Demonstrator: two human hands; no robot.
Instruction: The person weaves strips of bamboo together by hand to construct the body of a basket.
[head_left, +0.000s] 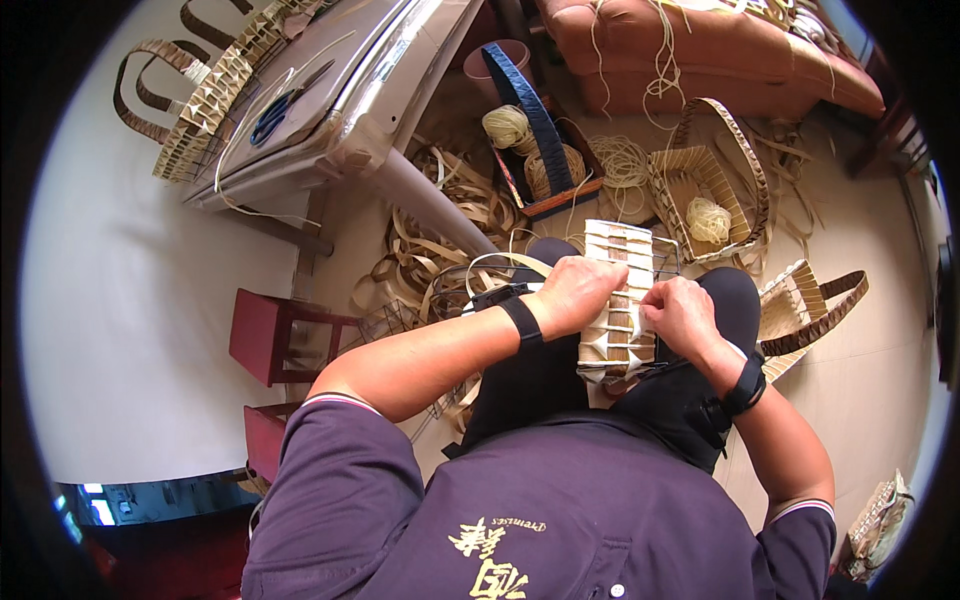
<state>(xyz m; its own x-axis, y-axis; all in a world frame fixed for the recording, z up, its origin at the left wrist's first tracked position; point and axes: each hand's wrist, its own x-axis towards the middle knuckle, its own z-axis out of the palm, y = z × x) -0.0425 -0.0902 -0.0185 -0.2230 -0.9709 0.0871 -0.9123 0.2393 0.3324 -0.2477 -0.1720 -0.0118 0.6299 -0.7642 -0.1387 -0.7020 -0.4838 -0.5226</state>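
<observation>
A partly woven basket (603, 340) with cream and brown strips on a dark wire frame rests on my lap between my knees. My left hand (578, 295) is closed at its upper left, fingers curled over the weave. At the right edge my right hand (685, 312) pinches a short piece of pale strip close to the wire; its fingertips are partly hidden. A long cream strip (515, 258) loops out on the left and passes behind my left hand. Bare wire shows beyond the basket's upper right side.
Loose strips (440, 215) lie heaped on the floor, beside a blue-handled basket (567, 205) with cord balls. Woven baskets (745, 240) stand to the right. On the left are a table (375, 60) bearing scissors (275, 118) and a red stool (262, 338). An orange sofa (700, 60) stands beyond.
</observation>
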